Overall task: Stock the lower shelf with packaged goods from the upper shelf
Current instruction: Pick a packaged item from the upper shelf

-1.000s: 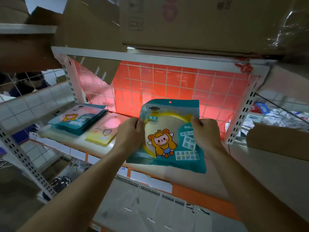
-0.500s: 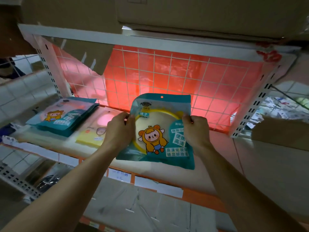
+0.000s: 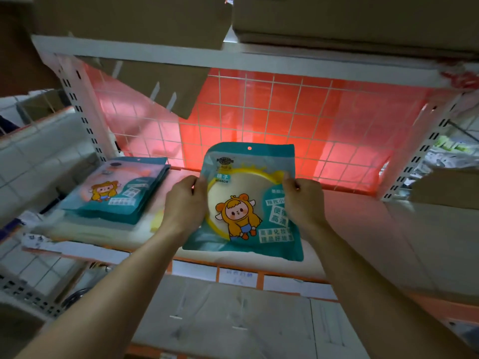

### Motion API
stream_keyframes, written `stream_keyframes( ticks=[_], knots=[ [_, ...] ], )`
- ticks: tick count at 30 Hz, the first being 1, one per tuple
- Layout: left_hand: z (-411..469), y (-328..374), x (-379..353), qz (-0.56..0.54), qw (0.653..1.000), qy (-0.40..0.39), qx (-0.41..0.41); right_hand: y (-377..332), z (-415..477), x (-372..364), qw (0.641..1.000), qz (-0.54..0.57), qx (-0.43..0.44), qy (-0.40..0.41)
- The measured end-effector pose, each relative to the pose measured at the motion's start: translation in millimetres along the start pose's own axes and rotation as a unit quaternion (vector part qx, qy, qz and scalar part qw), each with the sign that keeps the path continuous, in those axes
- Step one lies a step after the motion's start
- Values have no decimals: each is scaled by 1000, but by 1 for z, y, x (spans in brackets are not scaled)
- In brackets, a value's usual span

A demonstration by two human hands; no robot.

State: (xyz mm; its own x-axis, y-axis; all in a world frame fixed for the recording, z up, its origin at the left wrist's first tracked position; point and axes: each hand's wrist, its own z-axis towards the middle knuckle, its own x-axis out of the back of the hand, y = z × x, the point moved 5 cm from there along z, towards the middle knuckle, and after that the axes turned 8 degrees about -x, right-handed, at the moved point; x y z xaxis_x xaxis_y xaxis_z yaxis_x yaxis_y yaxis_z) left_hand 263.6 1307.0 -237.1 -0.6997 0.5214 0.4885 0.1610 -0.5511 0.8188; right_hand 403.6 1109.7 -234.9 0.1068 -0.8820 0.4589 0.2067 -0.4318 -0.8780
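Left hand (image 3: 185,203) and right hand (image 3: 303,203) pinching side edges of teal plastic mirror packet (image 3: 248,203) – fingers curled; over white shelf (image 3: 350,229), teal packet stack (image 3: 116,193) to the left

Left hand (image 3: 185,203) and right hand (image 3: 303,203) each pinch the packet (image 3: 243,218).

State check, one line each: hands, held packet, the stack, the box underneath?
mirror packet: held by both side edges, front facing the camera, over the shelf; contact unclear.
left hand: grips the packet's left edge.
right hand: pinches its right edge.
packet stack: lying flat on the shelf's left, apart from both hands.
cardboard box: below the shelf, flaps closed.
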Motion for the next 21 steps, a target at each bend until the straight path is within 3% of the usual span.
stream_keyframes(
  ticks=[6, 21],
  knots=[
    [20, -29, 18, -4, 1000, 5, 19, -11, 9, -38, 1000, -2, 8, -10],
    [76, -100, 46, 128, 990, 25, 45, -14, 33, -138, 995, -17, -60, -82]
  ],
)
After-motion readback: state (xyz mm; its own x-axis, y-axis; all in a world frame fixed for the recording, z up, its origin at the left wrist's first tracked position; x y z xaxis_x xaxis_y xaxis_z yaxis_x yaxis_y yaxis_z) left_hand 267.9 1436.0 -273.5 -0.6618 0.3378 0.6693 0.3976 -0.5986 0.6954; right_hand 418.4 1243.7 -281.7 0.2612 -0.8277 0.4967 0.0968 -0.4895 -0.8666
